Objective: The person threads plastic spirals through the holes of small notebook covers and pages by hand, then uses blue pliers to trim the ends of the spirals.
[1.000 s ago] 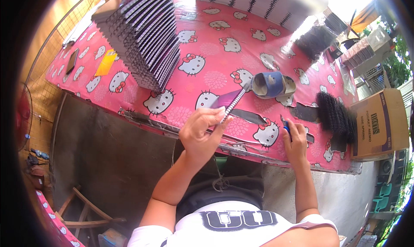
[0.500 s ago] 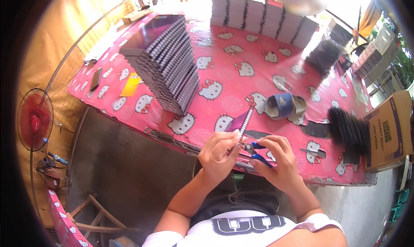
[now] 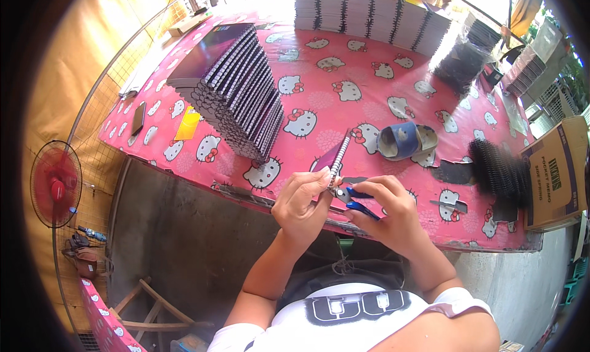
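A small purple-covered spiral notebook is pinched at its near end by my left hand, just past the table's front edge. Its coil binding points up and away from me. In my right hand are blue-handled pliers, the handles spread a little apart. The pliers' jaws meet the near end of the coil, close to my left fingertips; whether they grip the wire is too small to tell. To the left rises a tall stack of spiral notebooks with dark purple covers.
A blue slipper lies beyond my right hand. Black coils sit beside a cardboard box at the right. Bound paper stacks line the far edge. A yellow card and a phone lie left; a red fan stands beyond.
Both hands, the notebook and the pliers have shifted slightly left and up in view. The pliers' jaws stay at the coil's near end. The whole view has also shifted a little.
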A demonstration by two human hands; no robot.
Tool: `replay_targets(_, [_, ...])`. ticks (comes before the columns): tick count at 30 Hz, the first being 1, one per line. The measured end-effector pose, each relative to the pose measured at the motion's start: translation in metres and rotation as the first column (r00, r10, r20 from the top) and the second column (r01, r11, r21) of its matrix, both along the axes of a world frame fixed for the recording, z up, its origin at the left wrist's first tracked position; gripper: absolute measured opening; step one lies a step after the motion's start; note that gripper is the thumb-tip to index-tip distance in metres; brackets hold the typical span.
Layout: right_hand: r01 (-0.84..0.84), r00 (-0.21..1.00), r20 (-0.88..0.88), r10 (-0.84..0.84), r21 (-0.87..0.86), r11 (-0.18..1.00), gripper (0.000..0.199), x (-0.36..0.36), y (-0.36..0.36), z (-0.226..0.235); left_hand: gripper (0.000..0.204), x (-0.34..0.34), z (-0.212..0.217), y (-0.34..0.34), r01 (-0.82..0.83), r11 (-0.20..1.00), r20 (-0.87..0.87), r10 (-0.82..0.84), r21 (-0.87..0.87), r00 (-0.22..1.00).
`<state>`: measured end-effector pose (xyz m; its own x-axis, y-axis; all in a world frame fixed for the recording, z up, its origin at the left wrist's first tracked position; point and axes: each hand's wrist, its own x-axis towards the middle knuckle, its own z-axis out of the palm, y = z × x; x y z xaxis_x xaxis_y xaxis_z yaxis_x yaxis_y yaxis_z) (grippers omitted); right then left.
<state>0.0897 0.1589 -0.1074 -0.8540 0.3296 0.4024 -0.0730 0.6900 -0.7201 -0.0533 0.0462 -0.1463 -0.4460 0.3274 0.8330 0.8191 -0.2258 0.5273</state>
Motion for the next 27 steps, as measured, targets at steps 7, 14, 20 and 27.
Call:
replay_targets(7, [-0.187, 0.853, -0.208, 0.479, -0.978, -0.092, 0.042, -0.012, 0.026, -0.019, 0.023, -0.019, 0.032, 0.005, 0.037, 0.999, -0.178, -0.032, 0.028, 0.983])
replay_targets(14, [-0.430, 0.830, -0.470, 0.300, -0.882, -0.192, 0.048, -0.017, 0.033, -0.017, 0.027, -0.148, 0.174, -0.019, -0.373, 0.864, 0.472, 0.188, 0.338, 0.862])
replay_targets(20, [-0.357, 0.897, -0.255, 0.362, -0.900, 0.251, 0.049, -0.034, 0.036, -0.019, 0.015, -0.207, 0.131, -0.018, -0.415, 0.891, 0.611, 0.227, 0.185, 0.758])
replay_targets(27, [-0.172, 0.980, 0.085, 0.181, -0.098, 0.980, 0.042, -0.101, 0.043, 0.040, 0.027, -0.207, 0.137, -0.024, -0.320, 0.939, 0.632, 0.172, 0.127, 0.755])
